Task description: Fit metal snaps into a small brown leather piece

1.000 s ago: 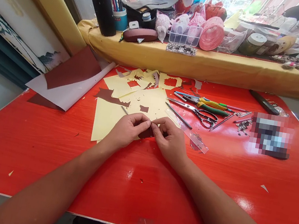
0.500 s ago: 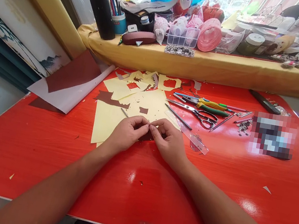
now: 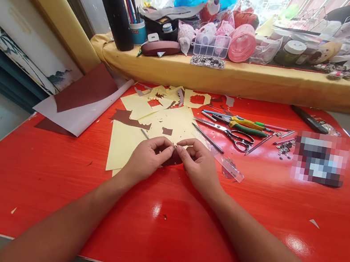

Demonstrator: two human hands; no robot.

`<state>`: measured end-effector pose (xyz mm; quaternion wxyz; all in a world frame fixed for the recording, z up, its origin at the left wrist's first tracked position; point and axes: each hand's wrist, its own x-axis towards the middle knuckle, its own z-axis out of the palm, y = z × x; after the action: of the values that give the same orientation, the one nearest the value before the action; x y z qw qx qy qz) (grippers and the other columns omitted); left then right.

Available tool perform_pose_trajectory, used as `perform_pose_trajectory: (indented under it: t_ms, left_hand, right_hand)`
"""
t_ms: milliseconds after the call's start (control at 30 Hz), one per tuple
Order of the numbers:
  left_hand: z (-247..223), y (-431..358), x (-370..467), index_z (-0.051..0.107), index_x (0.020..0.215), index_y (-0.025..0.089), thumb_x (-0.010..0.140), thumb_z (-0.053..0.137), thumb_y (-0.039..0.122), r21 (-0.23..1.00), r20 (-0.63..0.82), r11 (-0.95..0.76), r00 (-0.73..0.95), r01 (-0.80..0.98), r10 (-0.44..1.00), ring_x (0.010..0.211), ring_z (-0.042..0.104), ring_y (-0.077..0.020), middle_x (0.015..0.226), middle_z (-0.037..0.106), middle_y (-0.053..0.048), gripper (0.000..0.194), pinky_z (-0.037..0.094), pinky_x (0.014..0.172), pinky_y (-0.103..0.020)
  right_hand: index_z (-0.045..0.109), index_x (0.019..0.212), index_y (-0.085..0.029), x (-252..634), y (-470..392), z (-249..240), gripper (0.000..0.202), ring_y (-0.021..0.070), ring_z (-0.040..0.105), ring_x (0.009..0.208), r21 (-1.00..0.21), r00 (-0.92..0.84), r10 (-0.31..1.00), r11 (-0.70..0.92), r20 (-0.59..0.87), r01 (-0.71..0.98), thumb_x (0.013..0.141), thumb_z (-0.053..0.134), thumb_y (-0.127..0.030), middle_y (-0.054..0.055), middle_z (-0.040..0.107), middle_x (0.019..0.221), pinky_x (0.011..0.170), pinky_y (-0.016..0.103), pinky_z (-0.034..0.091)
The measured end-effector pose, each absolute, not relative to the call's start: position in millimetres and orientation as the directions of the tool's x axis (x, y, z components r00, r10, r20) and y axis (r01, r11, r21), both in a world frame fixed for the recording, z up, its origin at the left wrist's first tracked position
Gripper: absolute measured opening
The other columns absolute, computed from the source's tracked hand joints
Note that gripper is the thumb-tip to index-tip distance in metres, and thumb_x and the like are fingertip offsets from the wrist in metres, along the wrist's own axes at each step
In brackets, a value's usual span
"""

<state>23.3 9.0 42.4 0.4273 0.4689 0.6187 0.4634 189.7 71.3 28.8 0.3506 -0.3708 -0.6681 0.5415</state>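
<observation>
My left hand (image 3: pixel 147 158) and my right hand (image 3: pixel 200 166) meet over the front edge of the yellow paper (image 3: pixel 122 140). Between their fingertips is a small dark brown piece (image 3: pixel 173 159), pinched from both sides, with a tiny metallic part at its top edge. The fingers cover much of the piece. Behind my left hand lies a thin metal tool (image 3: pixel 144 133). A clear ruler (image 3: pixel 231 167) and a dark pen (image 3: pixel 208 138) are just beyond my right hand.
Scissors (image 3: pixel 239 138), pliers (image 3: pixel 246 126) and small metal rings (image 3: pixel 285 148) lie at the right on the red table (image 3: pixel 130 231). Brown sheets (image 3: pixel 87 88) rest at the left. A cluttered ledge (image 3: pixel 159 67) runs along the back.
My right fingertips have parted slightly from the left ones, and a small metallic part now shows between them. More of the brown piece is visible. The view has shifted slightly.
</observation>
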Motion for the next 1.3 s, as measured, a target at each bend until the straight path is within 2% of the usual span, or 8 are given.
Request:
perform_pose_trajectory:
  t_ms: [167, 333, 500, 633, 733, 1033, 1300]
  left_hand:
    - [44.7, 7.4, 22.3, 0.073, 0.087, 0.022, 0.094, 0.067, 0.043, 0.952, -0.012, 0.081, -0.229, 0.295, 0.973, 0.075, 0.062, -0.017, 0.082, 0.07, 0.0, 0.023, 0.055, 0.073, -0.029]
    - [41.4, 6.6, 21.8, 0.073, 0.089, 0.022, 0.095, 0.066, 0.043, 0.947, -0.004, 0.065, -0.192, 0.313, 0.981, 0.078, 0.066, -0.0184, 0.082, 0.072, -0.001, 0.023, 0.055, 0.073, -0.03]
    - [39.0, 6.1, 20.5, 0.073, 0.091, 0.023, 0.097, 0.064, 0.044, 0.931, 0.006, 0.065, -0.192, 0.358, 0.981, 0.08, 0.068, -0.0201, 0.086, 0.074, -0.002, 0.023, 0.055, 0.075, -0.032]
    - [42.9, 8.7, 18.4, 0.071, 0.088, 0.025, 0.096, 0.064, 0.037, 0.85, 0.169, -0.05, -0.181, 0.524, 0.969, 0.098, 0.067, -0.0239, 0.096, 0.075, -0.004, 0.016, 0.053, 0.093, -0.038]
    - [45.8, 10.8, 16.5, 0.072, 0.087, 0.026, 0.095, 0.067, 0.035, 0.811, 0.254, -0.124, -0.153, 0.571, 0.955, 0.107, 0.065, -0.0258, 0.102, 0.076, -0.004, 0.013, 0.048, 0.102, -0.042]
    - [45.8, 10.1, 14.3, 0.072, 0.084, 0.026, 0.092, 0.072, 0.034, 0.854, 0.193, -0.089, -0.154, 0.513, 0.969, 0.1, 0.065, -0.0243, 0.094, 0.074, -0.002, 0.012, 0.048, 0.096, -0.04]
    - [46.2, 11.0, 13.4, 0.069, 0.085, 0.025, 0.09, 0.071, 0.032, 0.876, 0.165, -0.075, -0.15, 0.476, 0.975, 0.101, 0.065, -0.0238, 0.097, 0.074, -0.003, 0.009, 0.05, 0.096, -0.038]
  right_hand:
    - [0.068, 0.105, -0.02, 190.5, 72.2, 30.5, 0.029, 0.0123, 0.037, 0.052, -0.982, -0.5, 0.865, 0.127, 0.042, 0.138, 0.095, 0.064, -0.048, -0.008, 0.044, 0.056, 0.053, 0.027, 0.03]
    - [0.067, 0.093, -0.02, 189.9, 73.7, 30.4, 0.023, 0.013, 0.042, 0.057, -0.974, -0.508, 0.858, 0.169, 0.07, 0.151, 0.093, 0.065, -0.043, -0.006, 0.047, 0.061, 0.056, 0.028, 0.033]
    - [0.067, 0.09, -0.021, 189.8, 74.2, 30.3, 0.019, 0.0134, 0.044, 0.058, -0.964, -0.501, 0.862, 0.194, 0.079, 0.181, 0.093, 0.064, -0.04, -0.006, 0.048, 0.06, 0.056, 0.027, 0.035]
    - [0.066, 0.091, -0.021, 190.4, 74.6, 28.8, 0.022, 0.0132, 0.044, 0.056, -0.973, -0.5, 0.863, 0.168, 0.067, 0.161, 0.093, 0.065, -0.043, -0.007, 0.049, 0.059, 0.056, 0.027, 0.036]
    - [0.064, 0.092, -0.021, 190.6, 74.8, 28.1, 0.025, 0.0142, 0.049, 0.057, -0.986, -0.515, 0.856, 0.117, 0.041, 0.116, 0.094, 0.065, -0.046, -0.005, 0.054, 0.06, 0.058, 0.028, 0.041]
    - [0.065, 0.094, -0.021, 191.4, 73.6, 31.1, 0.023, 0.0153, 0.056, 0.06, -0.979, -0.535, 0.844, 0.137, 0.036, 0.15, 0.095, 0.064, -0.044, -0.002, 0.063, 0.064, 0.061, 0.028, 0.044]
    - [0.065, 0.095, -0.021, 191.5, 73.7, 30.7, 0.022, 0.0144, 0.05, 0.058, -0.977, -0.549, 0.835, 0.154, 0.047, 0.15, 0.094, 0.063, -0.043, -0.005, 0.057, 0.06, 0.059, 0.028, 0.041]
